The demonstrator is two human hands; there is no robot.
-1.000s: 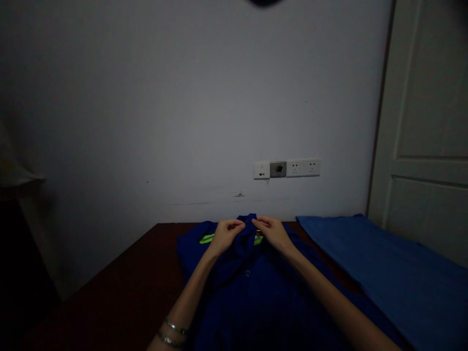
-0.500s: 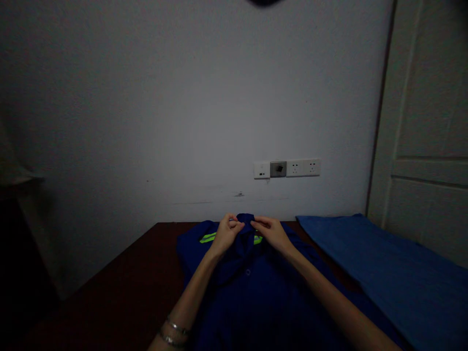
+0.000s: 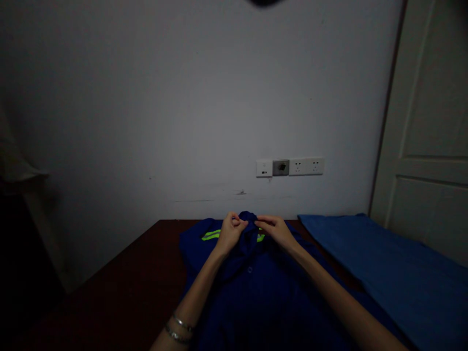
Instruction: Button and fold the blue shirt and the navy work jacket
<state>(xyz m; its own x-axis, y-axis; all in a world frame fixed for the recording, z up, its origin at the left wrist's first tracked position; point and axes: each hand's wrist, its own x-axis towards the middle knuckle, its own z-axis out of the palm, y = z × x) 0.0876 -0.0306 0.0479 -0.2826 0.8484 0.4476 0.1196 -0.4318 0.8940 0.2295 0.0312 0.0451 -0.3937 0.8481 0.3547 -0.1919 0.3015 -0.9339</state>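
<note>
A dark blue jacket [image 3: 263,297] with yellow-green reflective strips lies spread on the dark red table, its collar end toward the wall. My left hand [image 3: 232,231] pinches the left side of the collar between thumb and fingers. On the other side, my right hand [image 3: 274,229] grips the collar edge with its fingertips. Between the two hands the collar [image 3: 247,216] stands raised off the table. A round snap [image 3: 250,269] shows on the front below the hands. Folds of cloth hide the exact spot under the fingertips.
To the right, a lighter blue cloth [image 3: 369,258] lies flat along the table [image 3: 139,263]. Sockets [image 3: 290,167] are set in the wall behind. A pale door [image 3: 431,122] stands at the right, and a dark piece of furniture [image 3: 25,243] at the left.
The view has shifted slightly. Both hands still hold the collar in nearly the same place; the cloth between them is a little more bunched.
</note>
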